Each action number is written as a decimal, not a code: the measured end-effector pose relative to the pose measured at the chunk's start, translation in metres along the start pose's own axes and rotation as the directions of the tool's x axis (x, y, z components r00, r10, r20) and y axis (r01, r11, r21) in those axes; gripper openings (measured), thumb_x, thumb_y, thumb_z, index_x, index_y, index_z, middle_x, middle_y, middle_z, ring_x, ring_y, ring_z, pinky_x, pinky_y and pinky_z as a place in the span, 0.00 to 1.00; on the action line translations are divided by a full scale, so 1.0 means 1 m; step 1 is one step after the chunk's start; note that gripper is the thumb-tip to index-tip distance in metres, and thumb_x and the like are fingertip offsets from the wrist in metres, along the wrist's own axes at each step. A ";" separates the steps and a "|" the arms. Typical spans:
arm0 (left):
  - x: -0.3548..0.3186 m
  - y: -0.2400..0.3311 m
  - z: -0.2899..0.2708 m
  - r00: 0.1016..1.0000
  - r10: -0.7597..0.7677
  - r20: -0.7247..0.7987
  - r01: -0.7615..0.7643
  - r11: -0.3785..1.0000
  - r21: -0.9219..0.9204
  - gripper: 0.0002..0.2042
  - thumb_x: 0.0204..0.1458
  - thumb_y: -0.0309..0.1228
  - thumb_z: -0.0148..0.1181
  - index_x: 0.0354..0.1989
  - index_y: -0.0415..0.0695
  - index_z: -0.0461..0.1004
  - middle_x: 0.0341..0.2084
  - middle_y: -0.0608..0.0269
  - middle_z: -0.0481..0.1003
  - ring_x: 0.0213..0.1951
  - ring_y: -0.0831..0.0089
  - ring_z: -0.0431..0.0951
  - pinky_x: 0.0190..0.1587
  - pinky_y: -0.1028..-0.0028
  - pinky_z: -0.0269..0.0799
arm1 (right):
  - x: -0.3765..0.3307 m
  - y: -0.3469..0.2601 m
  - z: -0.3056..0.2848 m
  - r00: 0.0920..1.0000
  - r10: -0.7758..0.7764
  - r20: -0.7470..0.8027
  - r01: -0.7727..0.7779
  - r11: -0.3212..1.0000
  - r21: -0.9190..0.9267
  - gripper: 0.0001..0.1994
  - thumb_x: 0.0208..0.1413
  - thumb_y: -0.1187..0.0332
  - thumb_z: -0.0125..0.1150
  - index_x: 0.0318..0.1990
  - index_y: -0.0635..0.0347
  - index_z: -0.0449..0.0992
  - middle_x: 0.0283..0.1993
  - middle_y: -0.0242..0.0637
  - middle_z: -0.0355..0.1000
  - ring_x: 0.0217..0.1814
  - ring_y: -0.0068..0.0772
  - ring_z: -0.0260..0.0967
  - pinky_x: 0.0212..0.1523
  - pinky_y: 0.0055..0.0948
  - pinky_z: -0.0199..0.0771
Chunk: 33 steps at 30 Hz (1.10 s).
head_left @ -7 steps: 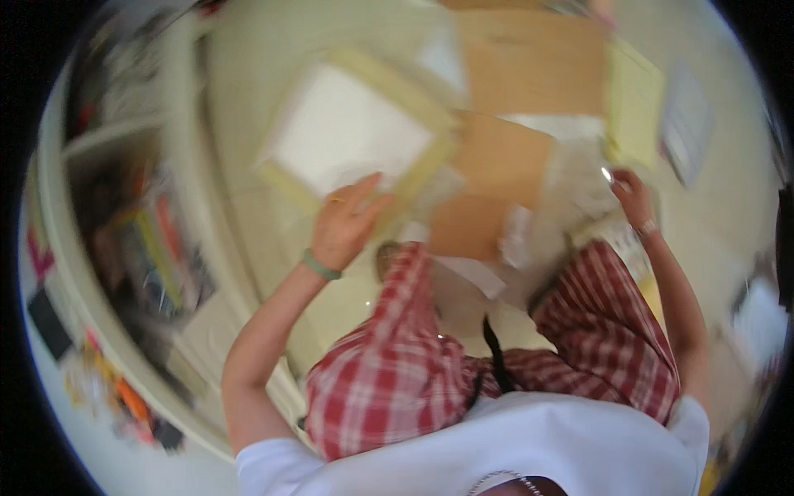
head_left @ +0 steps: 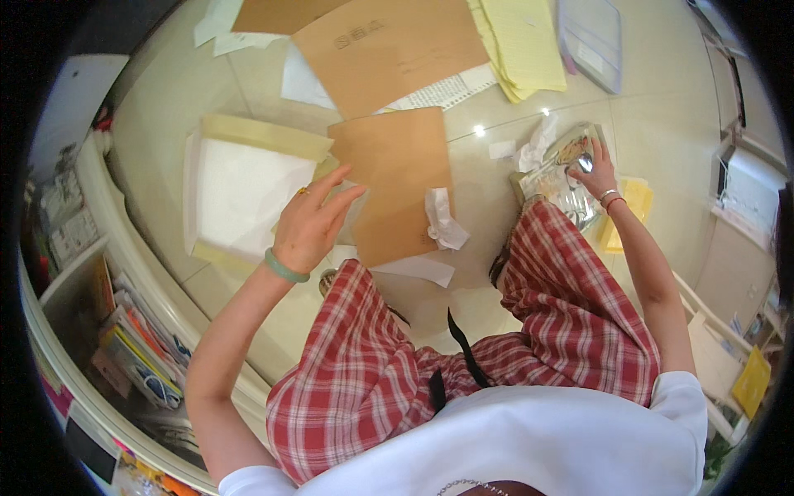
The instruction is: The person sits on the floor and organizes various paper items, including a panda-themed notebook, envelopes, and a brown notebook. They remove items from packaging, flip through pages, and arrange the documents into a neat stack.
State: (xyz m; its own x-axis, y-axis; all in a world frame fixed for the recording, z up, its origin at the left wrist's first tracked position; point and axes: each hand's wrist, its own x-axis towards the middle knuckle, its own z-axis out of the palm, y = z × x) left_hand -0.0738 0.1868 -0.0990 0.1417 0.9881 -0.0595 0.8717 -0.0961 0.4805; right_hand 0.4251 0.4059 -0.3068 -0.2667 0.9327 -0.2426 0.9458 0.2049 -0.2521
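Note:
My left hand (head_left: 310, 221), with a ring and a green bangle on the wrist, hovers with spread fingers near the right edge of a shallow white box (head_left: 248, 190) with pale yellow edges. It holds nothing. My right hand (head_left: 601, 175) reaches over a shiny silvery packet or tray (head_left: 552, 183) on the floor beside my right knee. Its fingers are stretched apart around a small shiny metallic piece (head_left: 585, 163), whose kind I cannot make out. Between my hands lies a brown cardboard sheet (head_left: 393, 178) with a crumpled white paper (head_left: 444, 219) on its right edge.
Beyond are a larger cardboard piece (head_left: 397, 50), yellow sheets (head_left: 521, 41) and a clear plastic case (head_left: 591, 45). A yellow item (head_left: 635, 207) lies beside my right wrist. An open white cabinet (head_left: 178, 302) with books runs along the left; a white chair-like frame (head_left: 703, 331) stands at right.
The whole view has shifted and become sharper. My right hand's fingers, earlier closed at a bright shiny thing, are now spread over the silvery packet. My left hand stays open.

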 end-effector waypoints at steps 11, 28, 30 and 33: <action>0.147 0.152 0.166 0.910 0.415 -0.016 -0.405 0.879 -0.253 0.17 0.48 0.24 0.57 0.48 0.53 0.73 0.51 0.60 0.70 0.41 0.62 0.76 0.40 0.67 0.73 | -0.020 0.094 -0.147 0.963 -0.234 0.136 0.263 0.926 -0.269 0.41 0.44 0.65 0.67 0.67 0.53 0.52 0.62 0.49 0.60 0.55 0.53 0.62 0.57 0.42 0.63; 0.161 0.263 0.225 0.857 0.045 0.514 0.291 0.780 -0.554 0.16 0.56 0.38 0.51 0.49 0.43 0.73 0.39 0.50 0.77 0.40 0.56 0.77 0.44 0.64 0.71 | -0.066 0.114 -0.156 0.995 -0.019 0.103 -0.008 0.967 0.255 0.14 0.51 0.59 0.65 0.35 0.61 0.73 0.29 0.37 0.71 0.29 0.34 0.69 0.31 0.30 0.68; 0.165 0.282 0.249 0.854 0.000 0.521 0.342 0.754 -0.560 0.18 0.56 0.38 0.52 0.51 0.43 0.71 0.39 0.50 0.77 0.41 0.56 0.77 0.45 0.64 0.71 | -0.060 0.109 -0.151 0.975 -0.058 0.216 0.019 0.983 0.181 0.13 0.50 0.59 0.65 0.31 0.59 0.74 0.29 0.38 0.70 0.29 0.38 0.68 0.31 0.32 0.67; 0.165 0.290 0.270 0.819 -0.038 0.572 0.401 0.751 -0.525 0.21 0.55 0.41 0.53 0.54 0.42 0.68 0.41 0.48 0.76 0.42 0.57 0.77 0.47 0.64 0.70 | -0.060 0.110 -0.134 0.925 -0.372 0.077 0.358 0.922 0.147 0.10 0.49 0.62 0.64 0.28 0.58 0.74 0.29 0.39 0.69 0.31 0.42 0.66 0.33 0.34 0.67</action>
State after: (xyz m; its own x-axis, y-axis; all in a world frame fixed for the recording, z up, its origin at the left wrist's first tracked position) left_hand 0.3294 0.2894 -0.2057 0.3512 0.7445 -0.5678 0.4654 0.3873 0.7958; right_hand 0.5700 0.4126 -0.1942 -0.6124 0.7642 -0.2027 0.7493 0.4793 -0.4569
